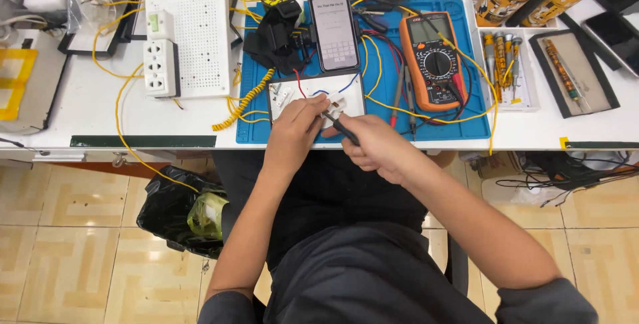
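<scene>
Pressing down near the middle of the frame, the left hand has its fingers closed over the edge of a small white socket that sits on a white board, itself lying on the blue mat at the near edge of the table. The right hand is wrapped tightly round the dark handle of a screwdriver, whose tip points up and left into the socket face.

By the look of it the socket is a light, hard plastic piece, stiff but easy to crack or tip, and smooth enough to slide on the board; holding it by its outer edges, as the left fingers do, seems the safest purchase. Red and blue wires run from it and are soft and would tug it if pulled.

Just above the board lies a phone, and to its right an orange meter. Yellow leads trail across the upper left, past a white power strip.
</scene>
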